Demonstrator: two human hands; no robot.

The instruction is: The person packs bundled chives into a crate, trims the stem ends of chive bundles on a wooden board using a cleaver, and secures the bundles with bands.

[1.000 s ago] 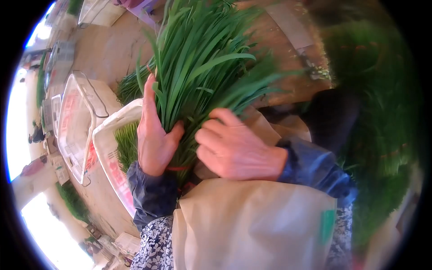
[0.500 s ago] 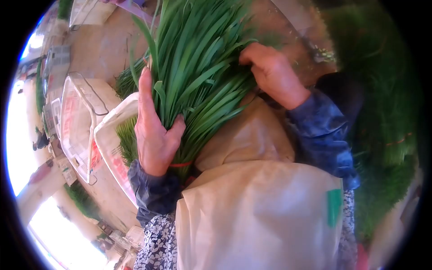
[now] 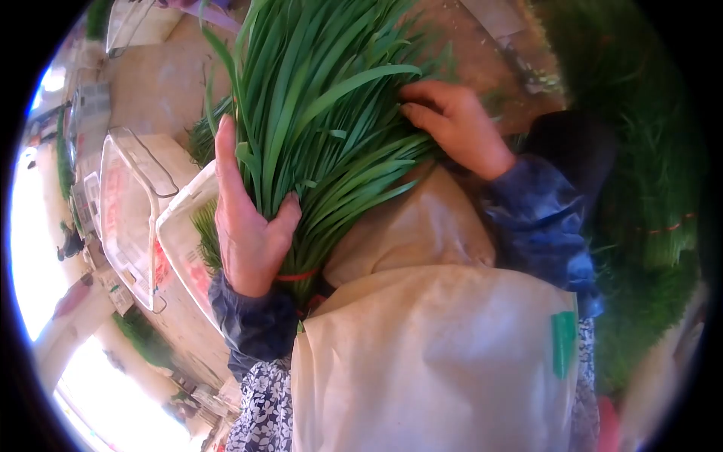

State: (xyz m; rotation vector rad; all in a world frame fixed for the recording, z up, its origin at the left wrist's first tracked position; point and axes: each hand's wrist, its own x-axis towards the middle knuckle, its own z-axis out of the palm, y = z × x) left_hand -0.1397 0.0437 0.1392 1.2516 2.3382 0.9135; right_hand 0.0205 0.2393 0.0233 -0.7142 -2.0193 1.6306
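Note:
A large bunch of green garlic chives (image 3: 301,113) leans across my lap, flat leaves fanning upward. A red band (image 3: 297,276) ties it near the bottom. My left hand (image 3: 252,226) clasps the bunch's left side, fingers stretched along the leaves and thumb across the front. At the right edge, my right hand (image 3: 456,124) has curled fingers and thumb close together among the leaves; the exact leaves between them are hard to make out. Below the bunch, a tan apron (image 3: 437,354) with green tape (image 3: 562,344) covers my lap.
White plastic baskets (image 3: 135,203) stand on the floor to the left, the nearer one (image 3: 177,248) with greens in it. A long heap of banded greens (image 3: 655,188) lies at the right. Scraps (image 3: 538,79) litter the brown floor (image 3: 452,45) ahead.
My left hand and the bunch have shifted slightly left. The right hand's fingers have moved a little, and a long leaf now arches out just above them.

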